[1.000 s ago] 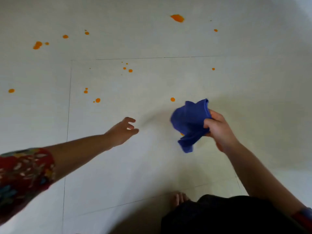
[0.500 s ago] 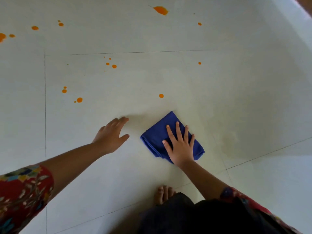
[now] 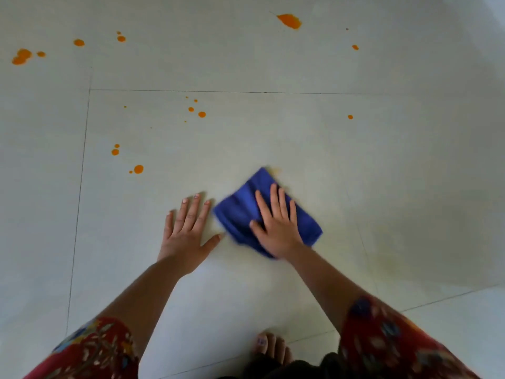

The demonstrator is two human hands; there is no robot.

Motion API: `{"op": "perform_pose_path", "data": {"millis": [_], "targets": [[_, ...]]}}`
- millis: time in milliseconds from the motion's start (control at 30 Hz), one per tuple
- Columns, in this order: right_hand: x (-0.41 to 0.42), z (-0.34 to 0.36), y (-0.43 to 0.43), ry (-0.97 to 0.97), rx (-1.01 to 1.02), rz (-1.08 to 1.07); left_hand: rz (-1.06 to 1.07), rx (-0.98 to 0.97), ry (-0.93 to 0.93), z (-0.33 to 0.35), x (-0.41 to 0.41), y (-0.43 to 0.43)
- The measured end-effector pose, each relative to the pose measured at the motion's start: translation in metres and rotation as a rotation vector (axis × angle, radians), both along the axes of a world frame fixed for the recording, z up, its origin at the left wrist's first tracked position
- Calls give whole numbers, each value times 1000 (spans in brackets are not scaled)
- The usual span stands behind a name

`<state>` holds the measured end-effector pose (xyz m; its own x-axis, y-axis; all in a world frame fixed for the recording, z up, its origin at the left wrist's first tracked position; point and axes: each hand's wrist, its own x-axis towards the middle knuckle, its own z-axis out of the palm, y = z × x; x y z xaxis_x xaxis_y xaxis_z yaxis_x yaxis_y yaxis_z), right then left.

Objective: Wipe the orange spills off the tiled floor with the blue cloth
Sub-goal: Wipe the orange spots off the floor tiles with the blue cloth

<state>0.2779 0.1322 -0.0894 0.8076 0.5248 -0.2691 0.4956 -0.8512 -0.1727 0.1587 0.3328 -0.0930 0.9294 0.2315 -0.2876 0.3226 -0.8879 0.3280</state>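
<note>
The folded blue cloth (image 3: pixel 240 212) lies flat on the pale tiled floor (image 3: pixel 273 138). My right hand (image 3: pixel 276 225) presses down on it with fingers spread. My left hand (image 3: pixel 187 231) rests flat on the floor just left of the cloth, fingers apart, holding nothing. A faint orange smear (image 3: pixel 274 170) shows at the cloth's far corner. Orange drops lie beyond: a pair (image 3: pixel 201 114) ahead, a group (image 3: pixel 138 169) to the left, one drop (image 3: pixel 350 117) to the right, a big splash (image 3: pixel 289 21) far ahead, and blots (image 3: pixel 21 56) at the far left.
Dark grout lines (image 3: pixel 218 91) cross the floor. My bare foot (image 3: pixel 270 348) and dark clothing sit at the bottom edge. A faint yellowish wiped patch (image 3: pixel 388 258) lies to the right of the cloth.
My right hand brought the cloth down from the air onto the floor and pushed it forward over the drop ahead of it. My left hand settled flat beside it.
</note>
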Motion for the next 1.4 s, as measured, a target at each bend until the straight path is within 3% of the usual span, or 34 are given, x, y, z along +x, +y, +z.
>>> {"op": "perform_pose_path", "data": {"millis": [67, 167, 333, 433, 500, 567, 667, 767, 833, 900, 967, 1033, 1133, 1267, 1333, 1400], "targets": [[-34, 1, -43, 21, 11, 80, -12, 15, 14, -1, 0, 1], [-6, 7, -88, 4, -70, -96, -5, 2, 31, -1, 1, 0], [87, 10, -11, 99, -74, -297, 24, 4, 24, -2, 0, -5], [56, 3, 15, -8, -13, -129, 34, -5, 7, 1, 1, -6], [10, 1, -5, -68, -41, 70, 43, 2, 3, 2, 1, -7], [-15, 1, -44, -88, -99, 119, 46, 8, 6, 2, 0, -9], [8, 2, -77, -57, -118, -188, 54, 22, -15, 0, -1, -11], [61, -1, -32, -98, -42, -413, 58, 32, -32, -4, -3, -12], [74, -5, 16, -133, -4, -322, 63, 44, -51, -6, -3, -13], [54, -9, 49, -151, 56, -74, 68, 44, -87, -8, -4, -14], [14, -10, 42, -158, 84, 212, 68, 28, -103, -8, -5, -13], [-1, -10, 9, -146, 101, 327, 63, 11, -95, -6, -5, -11], [45, -12, -15, -167, 57, 140, 65, 18, -107, -5, -6, -13], [111, -10, 49, -194, 28, -266, 66, 41, -122, -9, -6, -13], [110, -9, 90, -186, 45, -213, 64, 53, -118, -9, -6, -13], [84, -10, 107, -192, 70, 20, 73, 44, -118, -8, -6, -13]]}}
